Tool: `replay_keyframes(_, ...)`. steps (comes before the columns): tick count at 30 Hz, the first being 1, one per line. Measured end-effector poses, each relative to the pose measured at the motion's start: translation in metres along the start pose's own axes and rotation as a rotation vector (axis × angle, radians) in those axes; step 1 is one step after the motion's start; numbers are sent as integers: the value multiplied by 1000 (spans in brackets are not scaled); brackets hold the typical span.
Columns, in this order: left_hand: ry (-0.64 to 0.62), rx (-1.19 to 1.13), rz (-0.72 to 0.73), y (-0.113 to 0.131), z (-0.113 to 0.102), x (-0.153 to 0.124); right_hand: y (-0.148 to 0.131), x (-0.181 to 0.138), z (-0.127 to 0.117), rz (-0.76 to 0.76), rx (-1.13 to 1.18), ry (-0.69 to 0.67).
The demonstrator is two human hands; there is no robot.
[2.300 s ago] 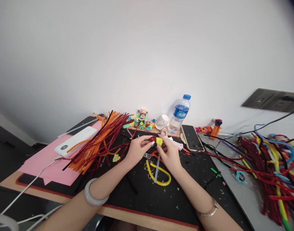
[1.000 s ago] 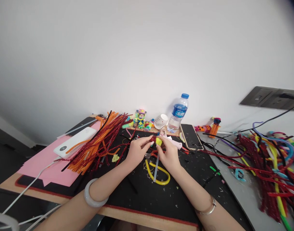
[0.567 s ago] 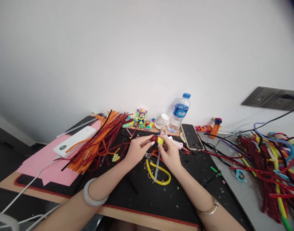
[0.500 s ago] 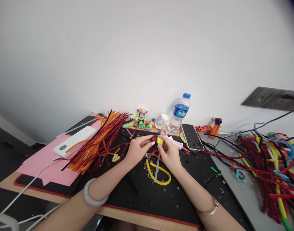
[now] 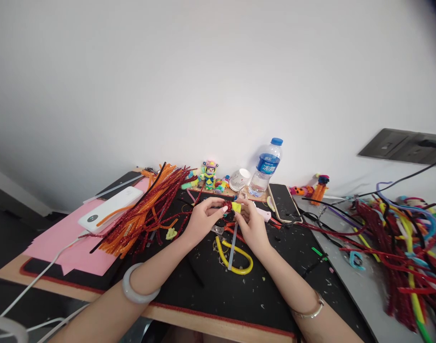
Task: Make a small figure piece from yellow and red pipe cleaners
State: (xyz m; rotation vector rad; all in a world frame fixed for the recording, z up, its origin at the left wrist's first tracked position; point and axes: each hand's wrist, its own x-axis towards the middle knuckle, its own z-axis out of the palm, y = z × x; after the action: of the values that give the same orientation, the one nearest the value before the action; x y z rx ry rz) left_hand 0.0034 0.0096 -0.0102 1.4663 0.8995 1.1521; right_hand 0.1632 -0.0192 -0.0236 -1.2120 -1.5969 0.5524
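Between my two hands is a small coiled pipe-cleaner piece [image 5: 236, 207], dark red at its left end and yellow at its right. My left hand [image 5: 205, 221] pinches the red end between thumb and fingers. On the yellow end, the fingers of my right hand [image 5: 251, 223] are closed. Just below the hands lie a bent yellow pipe cleaner [image 5: 247, 270], a thin clear strip [image 5: 232, 247] crossing it, and scissors [image 5: 218, 229], partly hidden. A pink tool, perhaps a glue gun [image 5: 262, 213], shows behind my right hand.
Orange and red pipe cleaners [image 5: 132, 228] cover a white power bank [image 5: 112, 207] and pink paper [image 5: 67, 243] at left. A water bottle [image 5: 266, 166], paper cup [image 5: 239, 179], phone [image 5: 284, 202] and pipe-cleaner figures [image 5: 209, 175] line the wall. More pipe cleaners [image 5: 389, 257] heap at right.
The coiled piece has turned slightly in my fingers, so more of its yellow part and less of its red part show. My forearms have hardly moved.
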Motion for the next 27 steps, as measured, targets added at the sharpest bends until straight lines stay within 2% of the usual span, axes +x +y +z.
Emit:
replay_keyframes(6, -26, 32, 36, 1, 0, 0, 0, 0, -1, 43, 45, 32)
replay_keyframes(12, -37, 231, 197, 3, -2, -2, 0, 0, -2, 46, 41, 50)
replay_keyframes(16, -50, 319, 273, 4, -3, -3, -1, -1, -2, 45, 38, 11)
replay_keyframes(27, -64, 338, 262, 2, -2, -3, -2, -1, -2, 27, 34, -60)
